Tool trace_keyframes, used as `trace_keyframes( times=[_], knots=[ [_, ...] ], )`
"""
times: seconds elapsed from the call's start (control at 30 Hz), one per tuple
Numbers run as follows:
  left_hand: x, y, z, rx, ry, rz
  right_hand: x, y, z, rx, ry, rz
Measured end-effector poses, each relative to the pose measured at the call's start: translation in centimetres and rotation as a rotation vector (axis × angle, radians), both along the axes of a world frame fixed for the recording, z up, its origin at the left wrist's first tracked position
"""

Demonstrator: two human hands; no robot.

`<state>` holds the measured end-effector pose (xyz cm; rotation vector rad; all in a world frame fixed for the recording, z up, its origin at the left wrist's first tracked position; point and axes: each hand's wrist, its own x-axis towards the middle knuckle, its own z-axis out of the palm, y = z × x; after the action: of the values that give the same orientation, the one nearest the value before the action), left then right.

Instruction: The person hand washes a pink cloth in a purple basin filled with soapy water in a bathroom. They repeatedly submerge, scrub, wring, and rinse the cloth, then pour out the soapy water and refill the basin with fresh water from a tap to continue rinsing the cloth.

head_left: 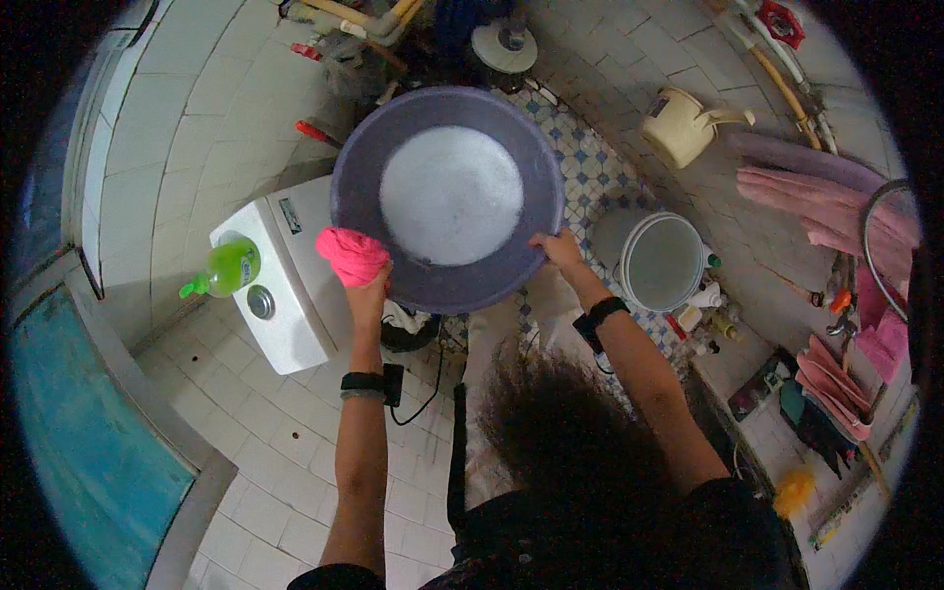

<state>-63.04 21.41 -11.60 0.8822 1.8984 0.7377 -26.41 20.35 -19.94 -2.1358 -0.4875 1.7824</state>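
Purple basin (539, 187) containing sudsy water (452, 192), ahead of left grip (369, 291) clamped on pink cloth (351, 256), and right grip (560, 250) clamped on basin rim, green bottle (233, 266) left of left grip, white bucket (610, 239) right of right grip

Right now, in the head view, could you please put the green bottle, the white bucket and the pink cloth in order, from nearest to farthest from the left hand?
From the left hand:
1. Pink cloth: held in it.
2. Green bottle: to its left, on the white machine.
3. White bucket: far to its right, beyond the right hand.
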Motion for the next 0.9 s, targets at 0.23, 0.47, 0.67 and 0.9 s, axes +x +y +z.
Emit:
trace_keyframes(
  times=[0.23,0.47,0.67,0.9],
  knots=[
    [4.0,-1.6,3.9,-0.108,-0.206,-0.042,8.0,-3.7,5.7,0.098,0.147,-0.194],
    [11.1,-1.9,3.9,-0.153,-0.400,0.030,17.6,-5.9,10.6,-0.110,0.158,-0.123],
    [16.7,-3.3,1.5,-0.176,-0.571,0.118,24.1,-7.9,13.6,-0.110,-0.016,-0.088],
    [23.8,-3.4,0.1,-0.287,-0.820,0.118,33.2,-6.2,11.9,-0.280,0.009,-0.019]
  ],
)
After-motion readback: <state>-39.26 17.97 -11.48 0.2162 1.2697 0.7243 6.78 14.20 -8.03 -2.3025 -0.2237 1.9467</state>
